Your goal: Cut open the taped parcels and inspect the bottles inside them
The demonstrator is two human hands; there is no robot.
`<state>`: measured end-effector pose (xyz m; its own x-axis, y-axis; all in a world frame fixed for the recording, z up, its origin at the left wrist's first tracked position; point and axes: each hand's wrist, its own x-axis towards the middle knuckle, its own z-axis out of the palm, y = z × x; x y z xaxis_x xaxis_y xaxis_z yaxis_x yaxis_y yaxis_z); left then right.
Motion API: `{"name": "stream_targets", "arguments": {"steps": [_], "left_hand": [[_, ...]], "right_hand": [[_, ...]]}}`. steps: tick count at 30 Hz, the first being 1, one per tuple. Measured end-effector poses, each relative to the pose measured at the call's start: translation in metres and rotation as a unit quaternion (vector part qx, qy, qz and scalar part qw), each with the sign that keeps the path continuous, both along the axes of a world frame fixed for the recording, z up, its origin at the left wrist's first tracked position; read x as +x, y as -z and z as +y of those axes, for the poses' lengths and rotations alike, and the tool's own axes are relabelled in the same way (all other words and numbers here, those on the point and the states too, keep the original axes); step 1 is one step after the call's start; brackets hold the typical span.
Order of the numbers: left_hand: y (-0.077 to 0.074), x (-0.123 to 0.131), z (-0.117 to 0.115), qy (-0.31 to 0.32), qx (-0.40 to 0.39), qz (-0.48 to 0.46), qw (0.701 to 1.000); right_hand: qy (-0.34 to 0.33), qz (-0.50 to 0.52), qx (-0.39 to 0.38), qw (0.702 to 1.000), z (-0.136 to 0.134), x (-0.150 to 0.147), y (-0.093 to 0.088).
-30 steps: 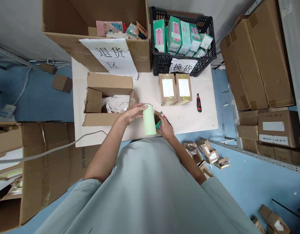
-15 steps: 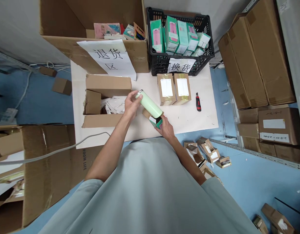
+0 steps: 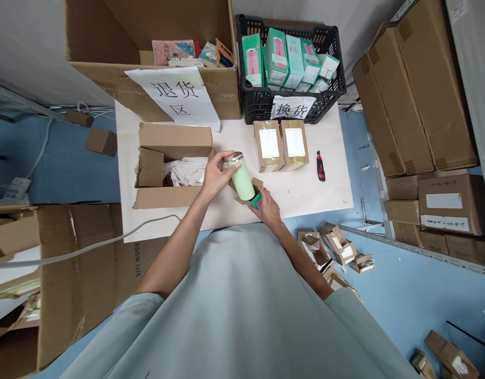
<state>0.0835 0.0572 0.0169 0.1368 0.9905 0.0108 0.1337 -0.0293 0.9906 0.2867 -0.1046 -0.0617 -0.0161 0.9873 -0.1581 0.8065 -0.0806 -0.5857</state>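
Note:
My left hand (image 3: 216,175) is closed around the upper part of a pale green insulated bottle (image 3: 242,180) with a silver top. The bottle stands tilted, its lower end at the mouth of a small green carton (image 3: 257,200). My right hand (image 3: 268,208) grips that carton at its right side. Around the carton's opening, brown cardboard flaps (image 3: 258,182) are partly visible; how far the bottle sits inside is hidden. Left of my left hand lies an open cardboard box (image 3: 150,167) with crumpled white paper (image 3: 187,171) in it.
Two taped cartons (image 3: 269,145) and a red-black utility knife (image 3: 320,166) lie right on the white table (image 3: 329,137). Behind stand a large labelled cardboard box (image 3: 222,92) and a black crate (image 3: 252,100) of green boxes. A grey cable (image 3: 140,227) crosses the left edge.
The bottle has swung more upright, its silver top moving right and slightly down, with its lower end now at the carton's mouth. My left hand moved with it; my right hand stayed nearly still.

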Motion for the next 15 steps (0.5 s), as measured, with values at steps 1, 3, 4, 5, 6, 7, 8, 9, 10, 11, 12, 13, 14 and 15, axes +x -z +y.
{"name": "stream_targets", "arguments": {"steps": [1,3,4,5,6,7,8,9,10,11,12,13,14,15], "left_hand": [[-0.004,0.004,-0.002,0.004,-0.009,0.001,1.0],[-0.011,0.013,-0.004,0.008,-0.024,-0.003,1.0],[-0.014,0.018,-0.004,0.006,-0.029,-0.007,1.0],[-0.016,0.022,-0.004,0.002,-0.032,-0.012,0.999],[-0.018,0.026,-0.004,-0.005,-0.035,-0.016,0.999],[-0.019,0.03,-0.003,-0.013,-0.04,-0.018,0.999],[-0.018,0.032,-0.002,-0.019,-0.048,-0.019,0.998],[-0.017,0.034,-0.001,-0.024,-0.058,-0.018,0.998],[-0.014,0.036,-0.001,-0.023,-0.068,-0.016,0.997],[-0.011,0.037,-0.002,-0.016,-0.076,-0.014,0.997],[-0.006,0.037,-0.004,-0.002,-0.082,-0.015,0.997],[-0.001,0.037,-0.007,0.018,-0.084,-0.018,0.996],[0.004,0.036,-0.012,0.041,-0.084,-0.021,0.995],[0.01,0.035,-0.016,0.068,-0.082,-0.02,0.994]], "right_hand": [[-0.001,-0.004,-0.002,1.0,0.0,-0.002,-0.001],[0.0,-0.012,-0.01,1.0,0.001,-0.004,-0.005],[0.002,-0.016,-0.015,1.0,0.002,-0.005,-0.007],[0.005,-0.018,-0.019,1.0,0.004,-0.006,-0.008],[0.009,-0.02,-0.022,1.0,0.005,-0.006,-0.01],[0.015,-0.02,-0.025,0.999,0.007,-0.005,-0.011],[0.021,-0.018,-0.028,0.999,0.008,-0.003,-0.012],[0.029,-0.014,-0.031,0.999,0.01,-0.002,-0.013],[0.036,-0.008,-0.035,0.999,0.011,0.0,-0.013],[0.043,0.0,-0.039,0.998,0.013,0.002,-0.013],[0.05,0.009,-0.042,0.998,0.014,0.004,-0.014],[0.057,0.017,-0.043,0.997,0.014,0.005,-0.013],[0.063,0.023,-0.044,0.997,0.015,0.006,-0.013],[0.068,0.026,-0.044,0.996,0.016,0.007,-0.013]]}}
